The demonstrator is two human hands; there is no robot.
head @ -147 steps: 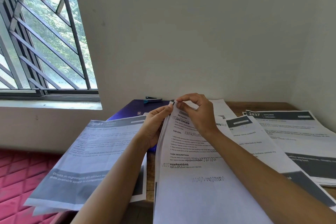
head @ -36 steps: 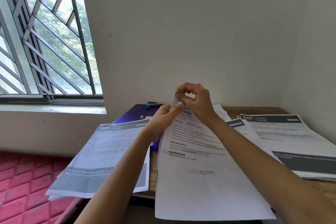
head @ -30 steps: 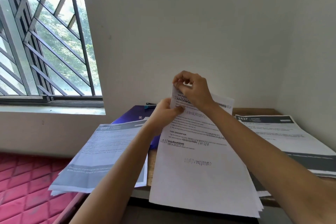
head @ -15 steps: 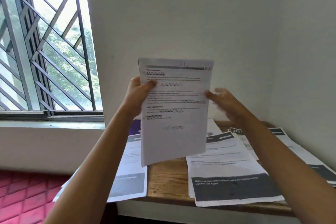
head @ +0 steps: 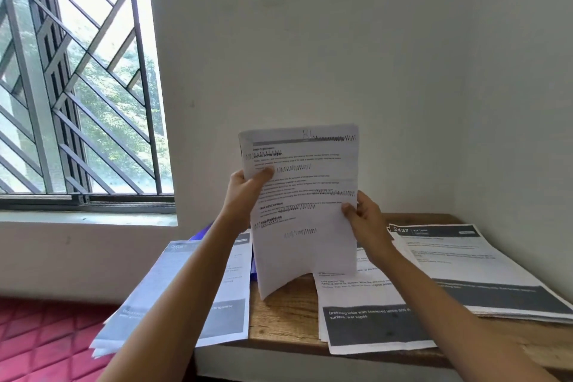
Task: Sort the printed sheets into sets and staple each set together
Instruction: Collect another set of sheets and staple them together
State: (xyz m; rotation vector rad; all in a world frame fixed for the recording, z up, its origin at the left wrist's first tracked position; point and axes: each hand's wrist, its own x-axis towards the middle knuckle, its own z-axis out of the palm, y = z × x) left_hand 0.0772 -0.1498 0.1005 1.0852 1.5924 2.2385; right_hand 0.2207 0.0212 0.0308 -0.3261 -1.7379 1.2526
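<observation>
I hold a set of printed sheets (head: 305,211) upright in the air above the wooden table (head: 285,316). My left hand (head: 246,192) grips its left edge, thumb on the front page. My right hand (head: 364,220) pinches its right edge lower down. Three piles of printed sheets lie on the table: a left pile (head: 183,295) hanging over the edge, a middle pile (head: 369,316), and a right pile (head: 465,270) headed 2437. The stapler is hidden behind the held sheets.
A blue folder (head: 203,234) peeks out under the left pile. The wall stands close behind the table and to its right. A barred window (head: 77,77) is at the left, with a red tiled floor (head: 40,341) below.
The set was lifted off the table and raised upright. My right hand, which had let go half a second ago, now pinches the right edge. The view has tilted up slightly.
</observation>
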